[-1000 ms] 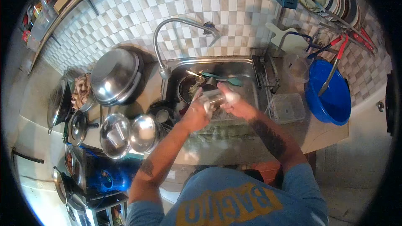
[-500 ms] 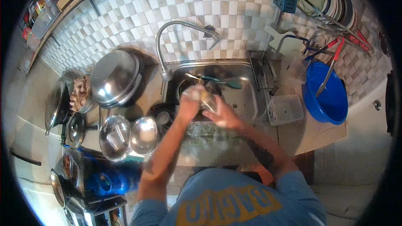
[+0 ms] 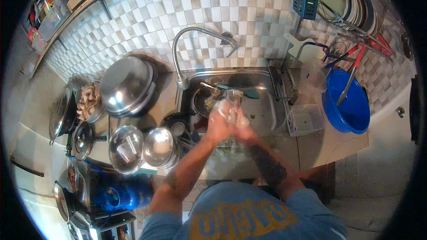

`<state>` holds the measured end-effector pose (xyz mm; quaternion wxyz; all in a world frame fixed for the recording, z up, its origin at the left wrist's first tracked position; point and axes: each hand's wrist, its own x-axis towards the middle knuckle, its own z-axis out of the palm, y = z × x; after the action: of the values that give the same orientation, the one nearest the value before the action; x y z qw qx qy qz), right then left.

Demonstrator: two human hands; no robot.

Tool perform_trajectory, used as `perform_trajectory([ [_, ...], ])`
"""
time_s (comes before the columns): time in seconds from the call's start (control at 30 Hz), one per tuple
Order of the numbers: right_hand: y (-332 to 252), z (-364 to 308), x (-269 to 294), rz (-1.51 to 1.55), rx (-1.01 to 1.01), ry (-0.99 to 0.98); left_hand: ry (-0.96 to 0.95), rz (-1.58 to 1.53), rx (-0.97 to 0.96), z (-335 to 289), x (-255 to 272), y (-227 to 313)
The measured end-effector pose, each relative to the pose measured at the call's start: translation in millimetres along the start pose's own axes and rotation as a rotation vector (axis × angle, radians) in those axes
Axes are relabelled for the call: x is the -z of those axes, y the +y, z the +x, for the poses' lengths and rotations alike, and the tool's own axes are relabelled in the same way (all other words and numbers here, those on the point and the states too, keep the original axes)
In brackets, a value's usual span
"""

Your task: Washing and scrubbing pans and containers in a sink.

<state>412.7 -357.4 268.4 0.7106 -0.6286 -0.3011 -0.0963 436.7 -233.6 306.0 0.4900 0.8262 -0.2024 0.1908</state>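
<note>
Both my hands are closed together over the front of the steel sink [image 3: 279, 120]. My left hand [image 3: 219, 123] and my right hand [image 3: 242, 126] grip a shiny drinking glass [image 3: 233, 94], whose rim end points away from me. White suds cover the fingers, so whether a sponge is among them is hidden. Beyond the hands, a dark pan [image 3: 199, 102] lies in the sink with food scraps in it. A teal spatula [image 3: 252, 94] and a light-handled utensil [image 3: 209, 86] rest near the sink's back edge.
Left of the sink are steel bowls [image 3: 126, 149], a large upturned basin [image 3: 126, 82] and a lidded pan [image 3: 82, 140]. A faucet [image 3: 183, 82] arches over the sink. A wire rack [image 3: 283, 84], a clear plastic container [image 3: 306, 120] and a blue basin [image 3: 344, 106] stand right.
My hands have come closer together and shifted right in the picture. The glass has turned from pointing toward me to pointing away. The whole view has also shifted slightly.
</note>
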Motion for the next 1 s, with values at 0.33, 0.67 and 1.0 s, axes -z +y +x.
perform_trajectory([
  [0.33,-17,42,31,-0.403,-0.415,-0.629,-0.416,0.158,-0.113,21,50,4],
  [0.67,-24,129,-48,0.348,-0.716,-0.788,-0.279,0.568,-0.283,6,196,28],
  [1.0,192,132,133,-0.645,-0.533,-0.682,-0.135,0.626,0.215,-94,331,-51],
])
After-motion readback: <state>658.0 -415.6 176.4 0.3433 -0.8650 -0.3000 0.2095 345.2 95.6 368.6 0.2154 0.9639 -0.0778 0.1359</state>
